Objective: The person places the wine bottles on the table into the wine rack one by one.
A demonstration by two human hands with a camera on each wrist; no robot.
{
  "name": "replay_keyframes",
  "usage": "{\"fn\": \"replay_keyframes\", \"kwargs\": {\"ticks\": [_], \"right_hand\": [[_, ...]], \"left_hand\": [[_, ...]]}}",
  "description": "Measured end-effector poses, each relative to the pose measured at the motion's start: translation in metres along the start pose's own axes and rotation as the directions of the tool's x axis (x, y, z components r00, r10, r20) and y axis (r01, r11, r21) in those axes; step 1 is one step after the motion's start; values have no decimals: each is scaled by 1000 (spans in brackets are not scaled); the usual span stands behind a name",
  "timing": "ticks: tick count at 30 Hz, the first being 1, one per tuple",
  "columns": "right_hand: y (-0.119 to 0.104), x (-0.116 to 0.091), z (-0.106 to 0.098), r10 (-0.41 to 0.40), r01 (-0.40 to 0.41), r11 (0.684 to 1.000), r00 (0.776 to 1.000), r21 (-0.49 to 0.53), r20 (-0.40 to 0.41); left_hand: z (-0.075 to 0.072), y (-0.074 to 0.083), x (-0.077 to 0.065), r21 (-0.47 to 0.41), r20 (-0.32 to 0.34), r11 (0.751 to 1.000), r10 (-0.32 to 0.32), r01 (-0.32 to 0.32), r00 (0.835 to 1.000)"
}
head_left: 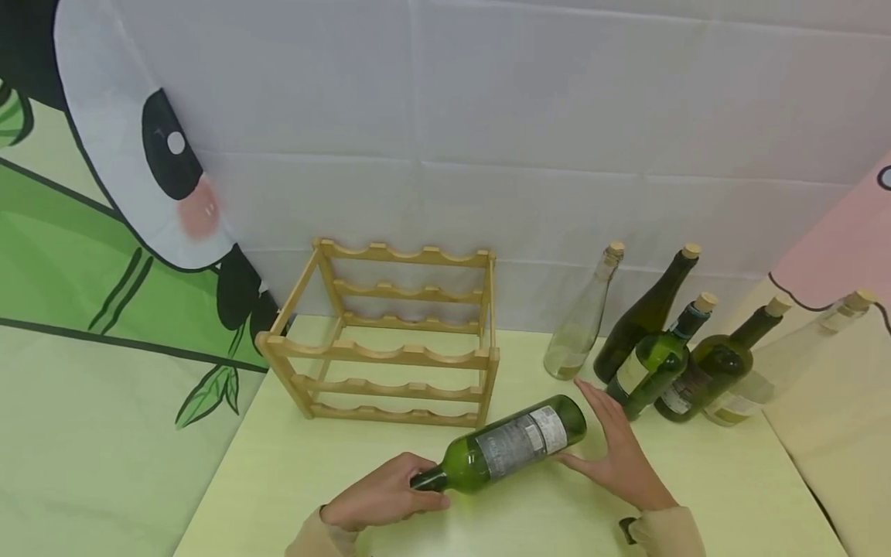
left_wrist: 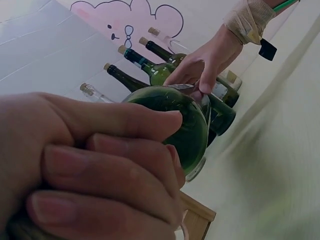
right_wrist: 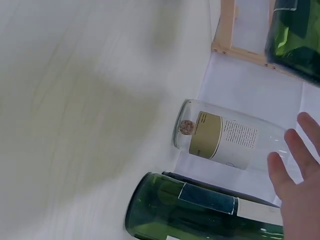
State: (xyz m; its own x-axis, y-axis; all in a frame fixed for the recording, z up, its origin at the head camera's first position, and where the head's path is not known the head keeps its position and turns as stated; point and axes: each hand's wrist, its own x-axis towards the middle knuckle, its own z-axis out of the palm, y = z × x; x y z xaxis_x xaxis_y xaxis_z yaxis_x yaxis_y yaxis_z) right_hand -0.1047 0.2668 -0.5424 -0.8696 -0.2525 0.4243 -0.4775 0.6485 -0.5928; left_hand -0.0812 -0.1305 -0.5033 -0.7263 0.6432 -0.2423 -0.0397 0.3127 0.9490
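A green wine bottle (head_left: 515, 445) with a grey and white label is tilted on its side above the table, base toward the right. My left hand (head_left: 393, 487) grips it round the neck; in the left wrist view, curled fingers (left_wrist: 120, 170) cover that neck and the green body (left_wrist: 165, 120) extends beyond them. By the bottle's base, my right hand (head_left: 619, 456) has its thumb and fingers spread apart. In the right wrist view the right hand (right_wrist: 305, 175) shows straight fingers, with the held bottle's base (right_wrist: 295, 55) at the upper right.
A wooden wine rack (head_left: 411, 354) with scalloped rails stands at the back left. Several corked bottles stand at the right: a clear one (head_left: 578, 333), green ones (head_left: 647, 367), and another clear one (head_left: 786, 360). A white cloth (head_left: 452, 178) hangs behind the table (head_left: 264, 480).
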Motion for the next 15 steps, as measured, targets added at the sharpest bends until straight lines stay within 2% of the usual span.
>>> {"fn": "replay_keyframes", "kwargs": {"ticks": [3, 6, 12, 15], "right_hand": [[-1, 0, -2, 56, -57, 997, 998, 58, 29], [0, 1, -3, 82, -83, 994, 996, 73, 23], [-1, 9, 2, 32, -21, 990, 997, 140, -76], [-2, 14, 5, 38, -12, 980, 991, 197, -125]], "left_hand": [[-5, 0, -4, 1, 3, 1000, 7, -7, 1000], [-9, 0, -9, 6, 5, 1000, 1, -1, 1000], [-15, 0, -20, 9, 11, 1000, -26, 26, 1000], [-16, 1, -25, -12, 3, 999, -40, 41, 999]]}}
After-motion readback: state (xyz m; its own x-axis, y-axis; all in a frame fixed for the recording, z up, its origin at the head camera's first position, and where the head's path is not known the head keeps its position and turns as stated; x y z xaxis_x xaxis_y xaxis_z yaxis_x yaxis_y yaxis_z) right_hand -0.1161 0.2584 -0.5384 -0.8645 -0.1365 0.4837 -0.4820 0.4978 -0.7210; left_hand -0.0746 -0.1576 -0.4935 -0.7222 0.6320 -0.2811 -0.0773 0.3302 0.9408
